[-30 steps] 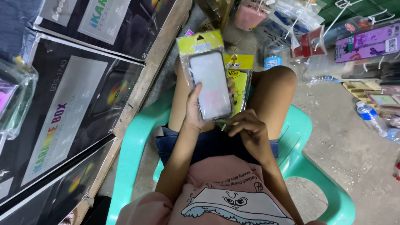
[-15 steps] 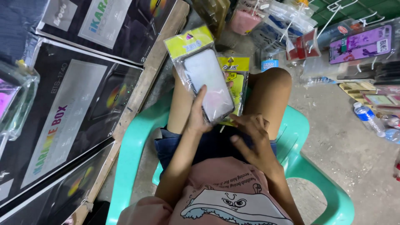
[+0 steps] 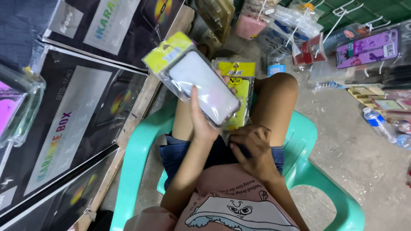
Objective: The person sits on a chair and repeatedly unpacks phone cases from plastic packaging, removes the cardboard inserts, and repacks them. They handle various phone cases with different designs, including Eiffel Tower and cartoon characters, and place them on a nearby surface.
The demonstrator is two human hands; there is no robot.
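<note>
My left hand [image 3: 202, 122] holds up a phone case in a clear plastic packet with a yellow header [image 3: 195, 79], tilted with the header to the upper left. Behind it a second yellow packet [image 3: 237, 92] lies across my lap between my knees. My right hand [image 3: 252, 149] rests low on my lap with its fingers curled on the lower end of that yellow packet and the dark shorts; whether it grips anything is hidden. I sit on a turquoise plastic chair [image 3: 312, 171].
Large black printed boxes [image 3: 72, 124] are stacked close on the left behind a wooden edge [image 3: 137, 115]. Hanging packets and a purple box [image 3: 368, 47] crowd the upper right. Water bottles [image 3: 379, 124] lie on the concrete floor at right.
My left hand has raised the clear packet and swung it up to the left. My right hand has moved down from the packet onto my lap.
</note>
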